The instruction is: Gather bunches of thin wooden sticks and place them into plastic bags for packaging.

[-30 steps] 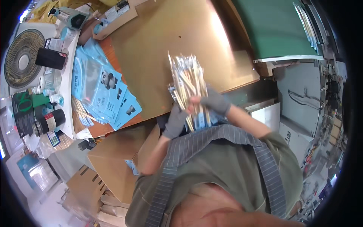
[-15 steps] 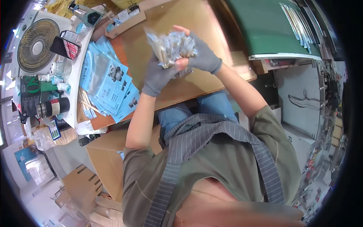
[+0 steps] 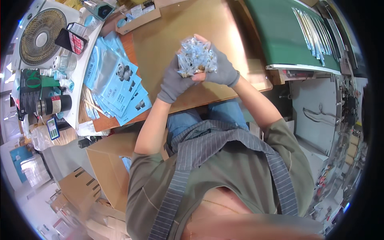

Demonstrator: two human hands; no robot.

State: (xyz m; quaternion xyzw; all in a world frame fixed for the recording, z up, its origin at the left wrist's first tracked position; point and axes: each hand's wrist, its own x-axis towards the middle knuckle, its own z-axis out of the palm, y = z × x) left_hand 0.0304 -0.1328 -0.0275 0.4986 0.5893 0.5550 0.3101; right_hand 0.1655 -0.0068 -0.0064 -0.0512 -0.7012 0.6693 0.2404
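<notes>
A thick bundle of chopsticks in clear and blue wrappers [image 3: 197, 58] is held end-on above the worktop, so that its crinkled wrapper ends face up. My left hand [image 3: 174, 81], in a grey fingerless glove, is wrapped round the bundle's left side. Round the right side closes my right hand [image 3: 224, 69], gloved alike, with bare fingertips at the far edge. Part of the fingers is hidden behind the bundle. Left of my hands, blue and clear plastic bags [image 3: 116, 86] with a panda print lie fanned out in a stack.
A brown board [image 3: 160, 44] covers the worktop. On the green conveyor belt [image 3: 276, 36] at the right lie several wrapped chopsticks [image 3: 314, 36]. At the left are a fan [image 3: 42, 38], a black flask [image 3: 55, 105] and a phone [image 3: 71, 41]. A small cardboard tray [image 3: 140, 22] stands at the back.
Both hands have moved right and slightly nearer with the bundle. It has turned from lying slanted, sticks showing, to ends up, and looks more compact.
</notes>
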